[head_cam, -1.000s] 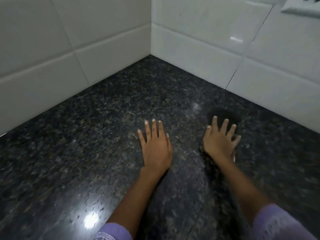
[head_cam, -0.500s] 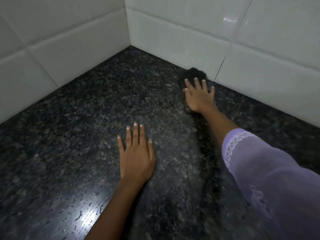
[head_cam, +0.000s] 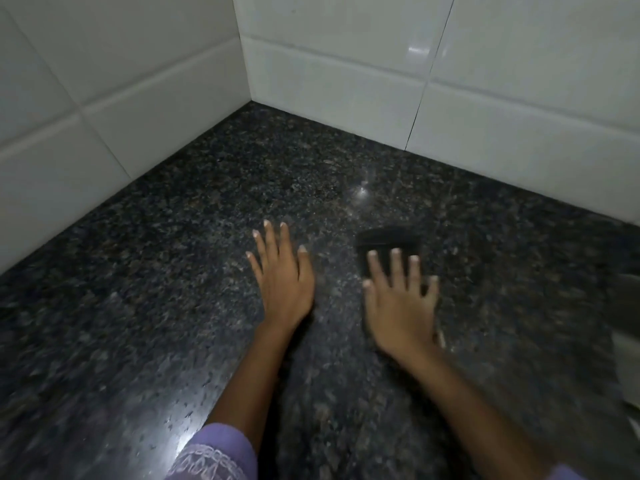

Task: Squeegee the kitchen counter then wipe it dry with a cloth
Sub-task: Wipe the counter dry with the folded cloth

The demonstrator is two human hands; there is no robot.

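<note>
Both hands lie flat on the counter [head_cam: 173, 278], a dark speckled granite top that runs into a corner of white tiled wall [head_cam: 329, 64].

The left hand [head_cam: 282, 282] rests palm down with its fingers straight and slightly fanned, pointing toward the corner. It holds nothing; it simply presses on the bare stone.

The right hand [head_cam: 401, 306] sits just beside it, a little nearer the right wall, also palm down with the fingers straight and spread. Under it is a dark cloth [head_cam: 388, 240], almost the same shade as the granite. The fingertips lie on the cloth and its far edge sticks out past them as a dark, rounded strip. The fingers are not curled around it; they press it flat against the counter. This hand is blurred, so how much cloth lies under the palm I cannot tell.

The two hands are apart, with a strip of bare granite between them. A lilac sleeve [head_cam: 214, 455] with a lace-like trim covers the left forearm at the bottom edge of the view, and a sliver of the same colour shows at the right arm's lower end.

A bright glint of light sits on the stone near the left sleeve, and a smaller one beyond the hands toward the corner. At the far right edge there is a pale, blurred shape I cannot make out.
</note>
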